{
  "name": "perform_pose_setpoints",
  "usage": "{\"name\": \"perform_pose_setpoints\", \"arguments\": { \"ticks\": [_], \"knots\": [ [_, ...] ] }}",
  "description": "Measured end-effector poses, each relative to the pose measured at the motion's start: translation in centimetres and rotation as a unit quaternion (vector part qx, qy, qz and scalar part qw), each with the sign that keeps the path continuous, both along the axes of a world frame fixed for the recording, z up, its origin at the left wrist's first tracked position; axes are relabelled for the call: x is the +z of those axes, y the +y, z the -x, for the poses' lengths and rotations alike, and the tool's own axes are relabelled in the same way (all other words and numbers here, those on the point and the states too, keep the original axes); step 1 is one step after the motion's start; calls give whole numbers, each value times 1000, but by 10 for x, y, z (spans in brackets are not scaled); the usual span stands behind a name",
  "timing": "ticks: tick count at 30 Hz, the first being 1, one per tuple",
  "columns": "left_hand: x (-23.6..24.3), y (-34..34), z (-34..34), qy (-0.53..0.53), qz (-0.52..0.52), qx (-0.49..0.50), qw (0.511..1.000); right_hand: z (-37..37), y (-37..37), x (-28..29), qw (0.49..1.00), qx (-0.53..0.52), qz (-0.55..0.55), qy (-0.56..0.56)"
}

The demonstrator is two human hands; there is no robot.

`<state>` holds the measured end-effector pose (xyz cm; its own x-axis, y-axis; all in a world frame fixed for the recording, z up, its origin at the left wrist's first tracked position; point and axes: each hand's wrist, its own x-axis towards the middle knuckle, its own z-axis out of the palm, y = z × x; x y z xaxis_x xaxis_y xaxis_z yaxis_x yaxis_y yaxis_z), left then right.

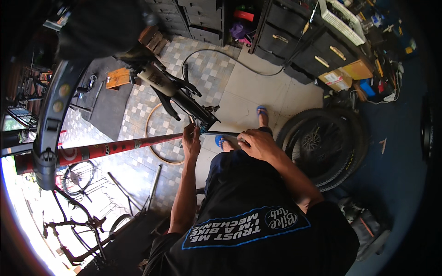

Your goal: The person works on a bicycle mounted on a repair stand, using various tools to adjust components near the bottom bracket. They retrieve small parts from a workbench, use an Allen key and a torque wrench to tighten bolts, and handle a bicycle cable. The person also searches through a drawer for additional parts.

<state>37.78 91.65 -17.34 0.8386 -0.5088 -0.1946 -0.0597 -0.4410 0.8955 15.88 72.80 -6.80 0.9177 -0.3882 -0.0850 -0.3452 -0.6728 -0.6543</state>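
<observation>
A long red bike frame tube runs from the left to the middle of the view. At its near end my left hand is closed, its fingertips beside a small blue part. From that spot a thin black bar reaches to the right. My right hand is closed around the bar's outer end; part of its grip is hidden. Just above the joint ends a black and champagne-coloured tubular assembly with black levers.
Several tyred wheels lie stacked to my right. Dark drawers and a white basket stand at the back. A bare rim rests on the tiles behind the tube. More bike frames are at the lower left.
</observation>
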Motion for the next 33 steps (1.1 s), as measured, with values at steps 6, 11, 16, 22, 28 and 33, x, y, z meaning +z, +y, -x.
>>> {"name": "perform_pose_setpoints", "arguments": {
  "ticks": [6,11,16,22,28,33],
  "knots": [
    [6,-19,-6,-37,-33,-33,998,5,-21,-45,998,-6,-69,-12],
    [10,-30,-7,-33,-92,-29,995,39,-52,-96,989,-85,-122,1],
    [8,-38,-3,-12,-103,14,995,71,-80,-116,986,-99,-128,51],
    [9,-59,2,-41,-107,47,992,88,-85,-173,962,-133,-221,96],
    [10,-52,15,-46,-231,138,962,78,-52,-226,934,-53,-301,184],
    [-9,-20,14,-410,-339,-47,845,63,-31,-276,922,-12,-337,192]
  ]
}}
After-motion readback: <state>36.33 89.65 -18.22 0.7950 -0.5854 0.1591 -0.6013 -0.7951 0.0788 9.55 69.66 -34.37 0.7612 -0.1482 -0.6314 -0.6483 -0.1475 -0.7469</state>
